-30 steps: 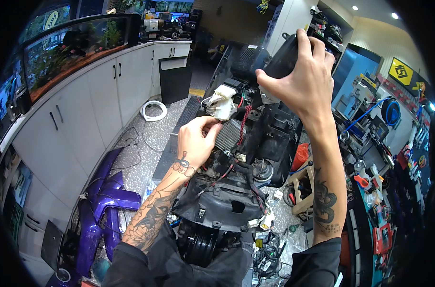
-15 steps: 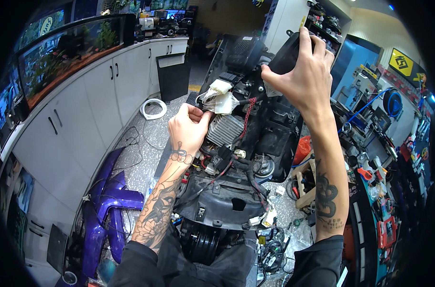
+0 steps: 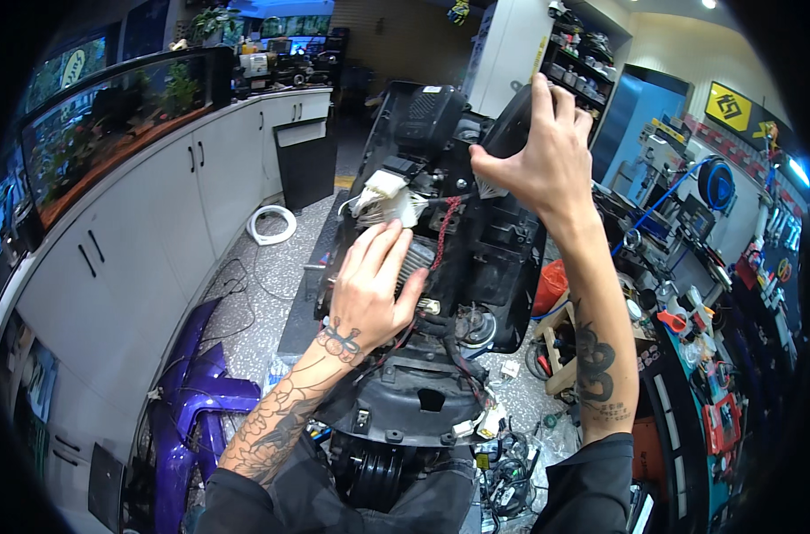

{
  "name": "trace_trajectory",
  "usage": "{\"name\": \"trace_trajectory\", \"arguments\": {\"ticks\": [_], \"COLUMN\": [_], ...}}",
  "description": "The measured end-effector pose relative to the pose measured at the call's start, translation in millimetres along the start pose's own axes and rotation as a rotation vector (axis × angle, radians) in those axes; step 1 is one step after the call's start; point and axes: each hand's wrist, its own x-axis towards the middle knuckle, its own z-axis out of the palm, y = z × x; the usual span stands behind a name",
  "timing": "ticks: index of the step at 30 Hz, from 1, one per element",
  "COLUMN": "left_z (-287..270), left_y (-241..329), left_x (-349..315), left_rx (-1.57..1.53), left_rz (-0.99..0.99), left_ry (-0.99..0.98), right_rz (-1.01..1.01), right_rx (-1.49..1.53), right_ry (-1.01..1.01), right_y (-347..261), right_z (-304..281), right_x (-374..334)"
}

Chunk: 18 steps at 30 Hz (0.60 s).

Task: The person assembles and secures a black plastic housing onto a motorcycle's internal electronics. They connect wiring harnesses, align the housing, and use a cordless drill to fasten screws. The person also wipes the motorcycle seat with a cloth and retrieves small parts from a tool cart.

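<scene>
Speckled floor [image 3: 267, 334], left grip [image 3: 369, 289] now unpinched, apart, near white connectors [image 3: 387, 185]; right grip [image 3: 556, 160] clamped on black part [image 3: 509, 126]

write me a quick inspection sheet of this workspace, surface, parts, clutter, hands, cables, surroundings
Surface: speckled grey floor under the black vehicle body.
Parts: white plug on the body; finned metal block partly hidden; black case held up.
Clutter: purple panels at left; red bag at right.
Hands: left hand has fingers outstretched, tips at the white plug; contact unclear. Right hand grips the black case.
Cables: red-and-black cord on the body; tangled wires on the floor; coiled white hose nearby.
Surroundings: white cabinets and fish tank at left.
</scene>
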Motion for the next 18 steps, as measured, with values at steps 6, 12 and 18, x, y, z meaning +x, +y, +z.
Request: {"name": "trace_trajectory", "arguments": {"ticks": [6, 12, 18], "left_z": [-4.2, -4.1, -3.8], "left_y": [-16.1, -11.9, -5.7], "left_x": [4.4, 6.6, 13.4], "left_rx": [0.014, 0.073, 0.09], "left_rz": [0.09, 0.109, 0.074], "left_ry": [-0.065, -0.062, -0.062], "right_rz": [0.098, 0.367, 0.262], "right_rx": [-0.026, -0.058, -0.018], "right_ry": [-0.036, -0.143, -0.044], "right_y": [-8.1, -11.1, -9.6], "right_z": [-11.5, -18.2, -18.2], "right_x": [-31.0, -59.9, -70.2]}}
